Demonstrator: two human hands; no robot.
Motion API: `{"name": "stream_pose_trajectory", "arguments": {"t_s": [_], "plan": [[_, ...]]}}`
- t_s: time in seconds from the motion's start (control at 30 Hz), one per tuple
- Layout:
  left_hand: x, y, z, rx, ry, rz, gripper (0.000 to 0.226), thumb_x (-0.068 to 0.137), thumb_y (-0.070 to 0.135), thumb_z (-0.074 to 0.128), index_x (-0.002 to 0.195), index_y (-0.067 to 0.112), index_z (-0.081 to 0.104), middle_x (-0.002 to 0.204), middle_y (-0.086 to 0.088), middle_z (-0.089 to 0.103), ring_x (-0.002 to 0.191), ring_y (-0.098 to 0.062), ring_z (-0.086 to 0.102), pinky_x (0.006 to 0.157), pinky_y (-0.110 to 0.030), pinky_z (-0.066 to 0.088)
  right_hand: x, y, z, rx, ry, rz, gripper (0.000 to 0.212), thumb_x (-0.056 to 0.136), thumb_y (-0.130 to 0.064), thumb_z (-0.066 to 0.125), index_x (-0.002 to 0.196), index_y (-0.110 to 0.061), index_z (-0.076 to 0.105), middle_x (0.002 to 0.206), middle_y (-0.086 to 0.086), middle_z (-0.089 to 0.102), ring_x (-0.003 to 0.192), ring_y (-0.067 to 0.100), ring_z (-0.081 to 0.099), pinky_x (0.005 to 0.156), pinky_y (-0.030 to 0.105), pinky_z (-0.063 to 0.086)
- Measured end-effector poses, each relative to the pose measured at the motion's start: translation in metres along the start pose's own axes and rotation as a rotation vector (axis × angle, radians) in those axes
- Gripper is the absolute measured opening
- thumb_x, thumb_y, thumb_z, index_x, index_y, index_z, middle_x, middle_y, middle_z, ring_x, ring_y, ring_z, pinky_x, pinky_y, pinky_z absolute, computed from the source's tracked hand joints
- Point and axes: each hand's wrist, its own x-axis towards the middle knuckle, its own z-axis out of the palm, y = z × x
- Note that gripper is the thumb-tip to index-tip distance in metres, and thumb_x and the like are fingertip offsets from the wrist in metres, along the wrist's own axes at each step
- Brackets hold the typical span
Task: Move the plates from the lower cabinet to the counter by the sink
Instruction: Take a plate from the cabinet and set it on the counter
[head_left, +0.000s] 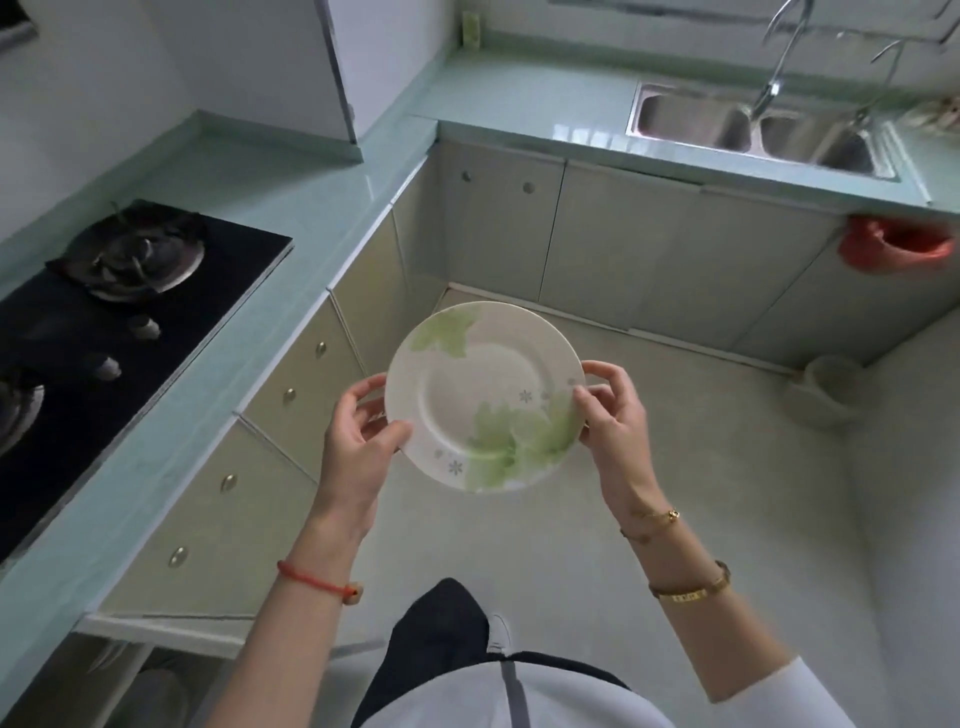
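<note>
A round cream plate (483, 395) with green leaf prints is held in the air over the kitchen floor, face up. My left hand (358, 447) grips its left rim and my right hand (615, 421) grips its right rim. The pale green counter (530, 98) lies ahead, to the left of the double steel sink (753, 124). At the bottom left an open lower cabinet (119, 670) shows a dark interior, and its contents are blurred.
A black gas hob (104, 322) sits in the left counter. Closed cabinet doors (623, 244) run under the sink. A red bag (893, 244) hangs at the right counter edge, and a pale bin (826, 389) stands on the floor below it.
</note>
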Motion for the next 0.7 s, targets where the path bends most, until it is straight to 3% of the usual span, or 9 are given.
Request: {"name": "stream_pose_trajectory", "arguments": {"t_s": [0.13,0.43,0.53,0.7], "plan": [[0.062,0.012,0.024,0.03,-0.036,0.004,0.052,0.084,-0.016,0.056,0.117,0.025,0.057,0.112,-0.002,0.069,0.098,-0.014,0.065,0.09,-0.037,0.053,0.059,-0.005,0.011,-0.022,0.026,0.001,0.021,0.094,-0.007,0.053,0.114,-0.014,0.059,0.085,0.012,0.056,0.075,0.019,0.053,0.068,0.036,0.046],[0.242,0.047,0.068,0.053,-0.094,0.018,0.052,0.084,-0.013,0.059,0.115,0.028,0.058,0.12,-0.007,0.066,0.106,-0.02,0.063,0.094,-0.041,0.052,0.226,-0.018,0.068,-0.019,0.071,0.003,0.02,0.094,-0.009,0.054,0.111,-0.019,0.06,0.085,0.008,0.06,0.074,0.015,0.056,0.061,0.029,0.049],[0.303,0.067,0.08,0.071,-0.11,0.025,0.052,0.083,-0.014,0.059,0.116,0.027,0.058,0.12,-0.006,0.067,0.108,-0.021,0.063,0.096,-0.043,0.053,0.281,-0.031,0.092,-0.005,0.086,-0.003,0.02,0.094,-0.009,0.055,0.11,-0.02,0.06,0.086,0.008,0.061,0.077,0.016,0.058,0.066,0.032,0.049],[0.395,0.098,0.101,0.101,-0.147,0.037,0.053,0.082,-0.012,0.06,0.111,0.032,0.058,0.121,-0.005,0.066,0.112,-0.021,0.063,0.095,-0.039,0.053,0.362,-0.048,0.126,0.008,0.129,-0.013,0.019,0.094,-0.011,0.055,0.111,-0.018,0.06,0.083,0.002,0.061,0.072,0.011,0.057,0.064,0.027,0.047]]}}
